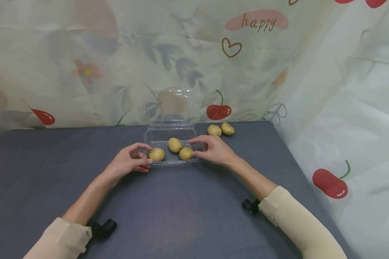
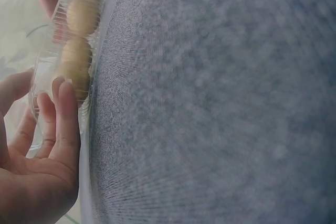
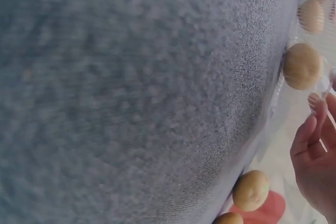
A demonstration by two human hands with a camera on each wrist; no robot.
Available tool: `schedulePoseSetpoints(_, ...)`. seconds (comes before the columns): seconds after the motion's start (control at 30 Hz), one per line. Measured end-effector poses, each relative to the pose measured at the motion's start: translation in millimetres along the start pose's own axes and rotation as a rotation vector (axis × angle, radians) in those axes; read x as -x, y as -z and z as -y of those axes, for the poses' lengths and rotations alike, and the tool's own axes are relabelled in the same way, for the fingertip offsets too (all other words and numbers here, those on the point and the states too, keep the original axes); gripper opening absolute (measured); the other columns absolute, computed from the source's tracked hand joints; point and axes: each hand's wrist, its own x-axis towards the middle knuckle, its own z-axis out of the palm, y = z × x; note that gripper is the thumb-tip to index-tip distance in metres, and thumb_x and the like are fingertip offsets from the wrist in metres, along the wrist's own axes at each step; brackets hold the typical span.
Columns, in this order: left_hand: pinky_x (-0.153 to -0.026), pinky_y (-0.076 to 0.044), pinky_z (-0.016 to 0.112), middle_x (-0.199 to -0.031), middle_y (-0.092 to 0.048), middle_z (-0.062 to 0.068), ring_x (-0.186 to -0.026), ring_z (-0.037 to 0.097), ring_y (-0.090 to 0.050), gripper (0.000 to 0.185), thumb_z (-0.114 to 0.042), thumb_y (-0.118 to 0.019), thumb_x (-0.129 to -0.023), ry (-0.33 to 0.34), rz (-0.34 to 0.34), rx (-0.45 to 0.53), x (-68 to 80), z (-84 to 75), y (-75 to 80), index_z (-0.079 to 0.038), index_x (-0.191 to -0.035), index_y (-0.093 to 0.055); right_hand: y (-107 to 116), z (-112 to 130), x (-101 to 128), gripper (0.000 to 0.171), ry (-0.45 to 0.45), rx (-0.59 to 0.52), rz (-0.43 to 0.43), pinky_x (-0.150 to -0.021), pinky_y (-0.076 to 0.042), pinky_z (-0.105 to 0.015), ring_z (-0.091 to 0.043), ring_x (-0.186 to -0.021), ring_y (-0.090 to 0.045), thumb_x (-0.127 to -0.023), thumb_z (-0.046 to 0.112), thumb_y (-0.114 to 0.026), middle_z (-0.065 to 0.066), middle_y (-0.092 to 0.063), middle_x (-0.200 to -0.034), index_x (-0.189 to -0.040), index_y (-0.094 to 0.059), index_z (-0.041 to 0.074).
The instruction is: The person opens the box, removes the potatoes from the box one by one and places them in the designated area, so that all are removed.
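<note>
Our left hand [image 1: 129, 162] curls its fingers round the left end of the clear plastic box [image 1: 159, 137], apparently steadying it, thumb arched over the nearest potato [image 1: 156, 154]. Our right hand [image 1: 214, 149] pinches the box's right edge, fingertips beside another potato [image 1: 186, 153]. The box sits open on the grey tabletop [image 1: 181, 216], lid [image 1: 171, 106] standing up behind, three potatoes inside. Two more potatoes [image 1: 220, 129] lie loose near the back edge, right of the box
</note>
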Motion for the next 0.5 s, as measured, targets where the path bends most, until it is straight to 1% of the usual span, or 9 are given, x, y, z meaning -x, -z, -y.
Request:
schedulePoseSetpoints(0.13, -0.080, -0.061, 0.043, -0.095, -0.064, 0.016, -0.091, 0.031, -0.069, 0.055, -0.015, -0.075, -0.091, 0.006, -0.001, -0.007, 0.1, -0.3, 0.1, -0.005, -0.138, -0.049, 0, 2, -3, 0.040, -0.009, 0.024, 0.017, -0.058, -0.048, -0.029, -0.015, -0.056, -0.050, -0.088, 0.025, -0.078, 0.002, -0.070, -0.118, -0.126, -0.070, 0.015)
schedulePoseSetpoints(0.23, -0.080, -0.061, 0.043, -0.095, -0.064, 0.016, -0.090, 0.031, -0.069, 0.054, -0.015, -0.075, -0.091, 0.009, -0.001, -0.012, 0.2, -0.4, 0.0, -0.006, -0.138, -0.049, -1, 4, -6, 0.039, -0.012, 0.033, 0.039, -0.059, -0.047, -0.028, -0.013, -0.056, -0.049, -0.088, 0.026, -0.078, 0.003, -0.069, -0.118, -0.125, -0.070, 0.016)
schedulePoseSetpoints(0.4, -0.080, -0.061, 0.043, -0.095, -0.064, 0.016, -0.090, 0.030, -0.068, 0.054, -0.015, -0.075, -0.091, 0.007, -0.002, -0.021, 0.1, -0.5, 0.0, -0.005, -0.138, -0.049, -2, 7, -10, 0.037, -0.017, 0.055, 0.077, -0.064, -0.049, -0.027, -0.011, -0.062, -0.054, -0.088, 0.024, -0.077, 0.002, -0.068, -0.120, -0.123, -0.071, 0.017)
schedulePoseSetpoints(0.5, -0.079, -0.061, 0.042, -0.095, -0.065, 0.015, -0.090, 0.029, -0.068, 0.054, -0.017, -0.075, -0.091, 0.004, -0.003, -0.031, 0.3, -0.5, 0.6, -0.006, -0.138, -0.049, -2, 10, -13, 0.036, -0.022, 0.075, 0.093, -0.067, -0.049, -0.027, -0.012, -0.073, -0.058, -0.087, 0.023, -0.078, 0.002, -0.068, -0.121, -0.122, -0.072, 0.017)
